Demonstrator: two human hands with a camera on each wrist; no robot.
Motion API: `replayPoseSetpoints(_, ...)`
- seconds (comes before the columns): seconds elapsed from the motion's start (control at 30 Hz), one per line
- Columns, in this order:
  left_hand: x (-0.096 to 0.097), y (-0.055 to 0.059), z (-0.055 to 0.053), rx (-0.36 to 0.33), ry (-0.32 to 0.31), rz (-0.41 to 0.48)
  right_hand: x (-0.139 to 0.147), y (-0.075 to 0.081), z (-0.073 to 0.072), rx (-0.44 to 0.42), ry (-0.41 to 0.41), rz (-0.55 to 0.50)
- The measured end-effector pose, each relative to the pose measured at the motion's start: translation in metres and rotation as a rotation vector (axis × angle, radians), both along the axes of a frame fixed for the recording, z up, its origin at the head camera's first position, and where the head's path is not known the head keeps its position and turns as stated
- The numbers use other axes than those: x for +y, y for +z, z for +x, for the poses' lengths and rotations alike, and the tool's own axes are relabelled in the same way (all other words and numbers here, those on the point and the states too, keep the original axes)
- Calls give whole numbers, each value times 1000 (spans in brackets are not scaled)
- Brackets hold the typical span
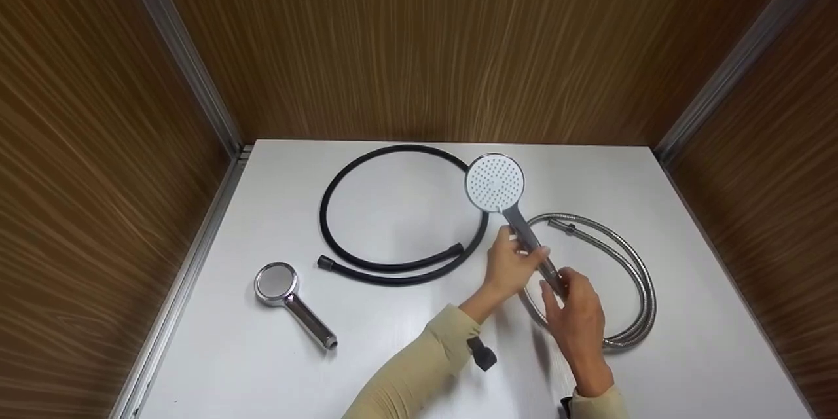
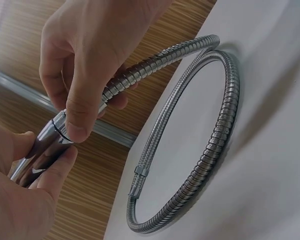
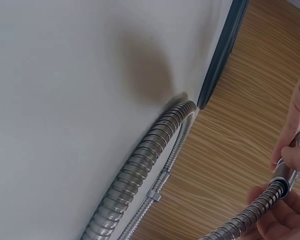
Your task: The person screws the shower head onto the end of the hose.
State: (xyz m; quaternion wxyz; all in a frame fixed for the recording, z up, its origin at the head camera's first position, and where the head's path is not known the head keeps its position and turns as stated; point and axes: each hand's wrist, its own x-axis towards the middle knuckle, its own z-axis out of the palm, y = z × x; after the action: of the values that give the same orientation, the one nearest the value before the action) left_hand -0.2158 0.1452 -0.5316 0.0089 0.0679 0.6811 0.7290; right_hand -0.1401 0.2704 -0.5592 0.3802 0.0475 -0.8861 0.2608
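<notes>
In the head view my left hand (image 1: pixel 510 267) grips the grey handle of a shower head (image 1: pixel 495 183), whose round white spray face points up. My right hand (image 1: pixel 577 314) pinches the lower end of that handle, where the end of a silver metal hose (image 2: pixel 155 62) meets it. The left wrist view shows the right thumb and fingers around the hose's end fitting, against the chrome handle (image 2: pixel 42 152). In the right wrist view the ribbed hose (image 3: pixel 245 218) runs out of the fitting (image 3: pixel 285 175). Whether the threads are engaged cannot be seen.
A black hose (image 1: pixel 322 209) lies coiled at the back middle of the white table (image 1: pixel 209 353). A smaller chrome shower head (image 1: pixel 276 283) lies at the left. The rest of the silver hose loops on the right. Wood-patterned panels (image 1: pixel 419 46) enclose the back and sides.
</notes>
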Motion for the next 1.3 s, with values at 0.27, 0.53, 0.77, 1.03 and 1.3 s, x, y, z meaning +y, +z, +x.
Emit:
replayPoseSetpoints(0.27, -1, 2, 0, 6, -2, -73, 1, 4, 1, 5, 16, 50)
replayPoseSetpoints(0.53, 0, 1, 0, 0, 1, -49, 1, 3, 1, 5, 19, 47)
replayPoseSetpoints(0.77, 0, 2, 0, 1, 9, -53, 2, 2, 1, 7, 27, 44)
replayPoseSetpoints(1.03, 1, 2, 1, 0, 17, -27, 2, 2, 1, 5, 30, 53)
replayPoseSetpoints(1.3, 0, 1, 1, 12, 2, -12, 2, 3, 1, -19, 38, 41)
